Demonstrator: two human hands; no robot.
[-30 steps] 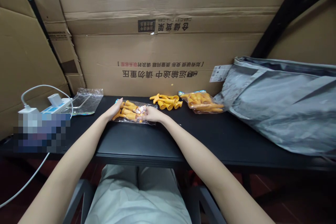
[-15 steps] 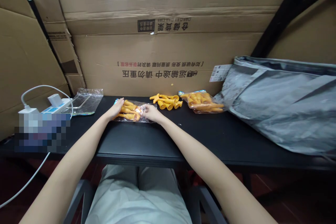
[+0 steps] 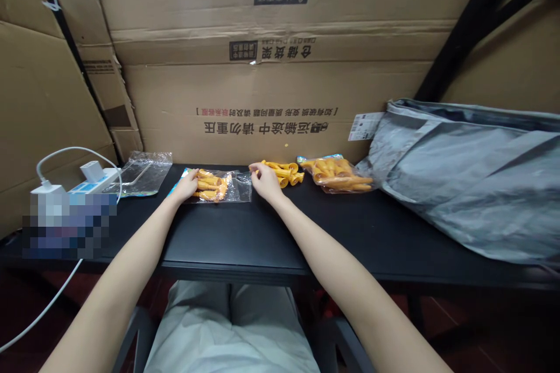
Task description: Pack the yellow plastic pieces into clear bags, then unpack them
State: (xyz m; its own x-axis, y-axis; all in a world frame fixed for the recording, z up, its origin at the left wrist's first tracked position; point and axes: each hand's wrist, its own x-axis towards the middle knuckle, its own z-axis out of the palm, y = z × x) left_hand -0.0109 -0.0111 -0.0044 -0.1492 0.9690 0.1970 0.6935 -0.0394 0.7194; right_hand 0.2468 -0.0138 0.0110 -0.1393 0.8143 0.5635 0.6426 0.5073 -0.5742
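A clear plastic bag (image 3: 240, 187) lies flat on the black table, with several orange-yellow horn-shaped plastic pieces (image 3: 209, 182) inside its left part. My left hand (image 3: 187, 185) is closed on the bag's left end, beside a blue printed strip. My right hand (image 3: 265, 182) is at the bag's right edge, fingers curled together. Whatever its fingertips hold is hidden. Just behind and right of that hand is a small pile of loose orange-yellow pieces (image 3: 286, 173), partly covered by it.
Another filled bag (image 3: 336, 175) lies to the right, next to a large grey bag (image 3: 464, 180). On the left are an empty clear bag (image 3: 146, 173), a white power strip (image 3: 94, 180) with a charger and cable, and a blurred item. Cardboard (image 3: 271, 87) stands behind the table (image 3: 231, 233).
My right hand has left the pieces inside the bag and moved right to the loose pile. My left hand and the bag have shifted slightly left.
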